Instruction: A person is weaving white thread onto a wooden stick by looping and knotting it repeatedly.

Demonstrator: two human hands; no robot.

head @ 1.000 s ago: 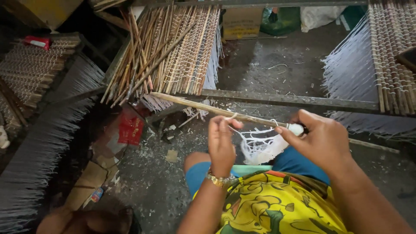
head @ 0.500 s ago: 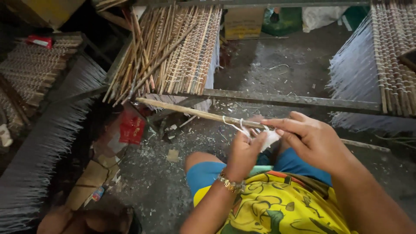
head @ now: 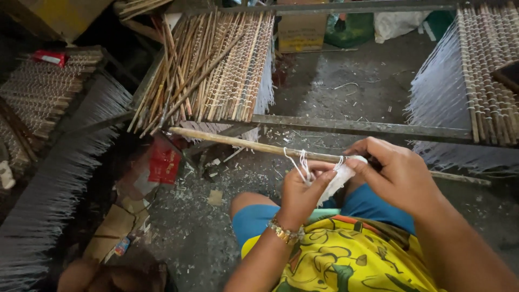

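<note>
Shifted leftward: left hand [head: 303, 192], now pinching white string [head: 298, 165] beneath stick [head: 243, 143]; right hand [head: 397, 173] clamps string bundle [head: 338, 176]. Stick: light, stiff; hold mid-shaft.

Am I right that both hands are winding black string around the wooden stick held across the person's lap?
Not quite: the head view shows the string is white, not black. The left hand and right hand do work it around the wooden stick across the lap.

Both hands are raised close together in front of the lap. The left hand [head: 300, 190] is curled with fingers pinched, wrist bent upward. The right hand [head: 397, 174] reaches in from the right, fingertips pinched toward the left.
</note>
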